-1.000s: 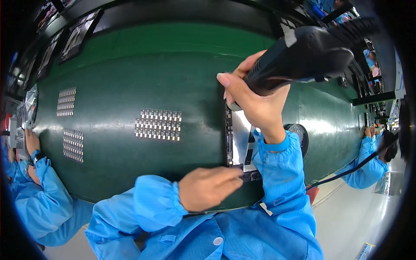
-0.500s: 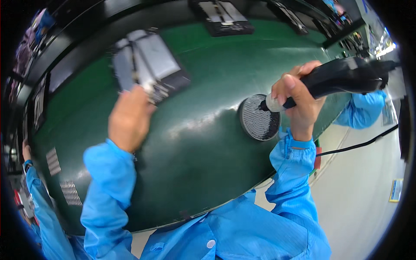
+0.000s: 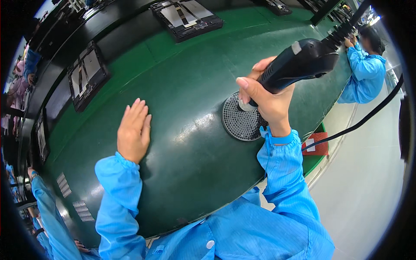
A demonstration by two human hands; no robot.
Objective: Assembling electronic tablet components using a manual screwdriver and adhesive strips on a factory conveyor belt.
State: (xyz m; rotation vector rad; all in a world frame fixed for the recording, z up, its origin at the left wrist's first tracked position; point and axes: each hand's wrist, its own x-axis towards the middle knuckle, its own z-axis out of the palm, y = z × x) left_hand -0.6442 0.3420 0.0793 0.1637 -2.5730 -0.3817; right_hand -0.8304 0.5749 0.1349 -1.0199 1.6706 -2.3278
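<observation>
My right hand (image 3: 271, 97) grips a black electric screwdriver (image 3: 294, 65), its thumb and fingers wrapped round the body. The screwdriver's pale nose points down over a round grey tray (image 3: 240, 123) full of small holes, with dark screws at its right side. My hand hides the driver's tip and part of that tray. On the green tabletop my left hand (image 3: 133, 134) rests palm down with fingers stretched out, holding nothing. Beyond it, to the left, lies an opened flat electronic device (image 3: 88, 76) with a dark frame and silvery panels, apart from the hand.
Another opened device (image 3: 186, 19) lies at the far edge of the green table (image 3: 190, 173). Two small metal strips (image 3: 82, 211) lie at the left. A black cable (image 3: 359, 130) hangs at the right above a green bin (image 3: 314, 162). A co-worker (image 3: 366, 69) sits at the far right; another's sleeve (image 3: 47, 212) shows at left.
The device beside my left hand is now farther left, and the hand is off it, flat on the table. My right hand has tilted the screwdriver more upright over the tray.
</observation>
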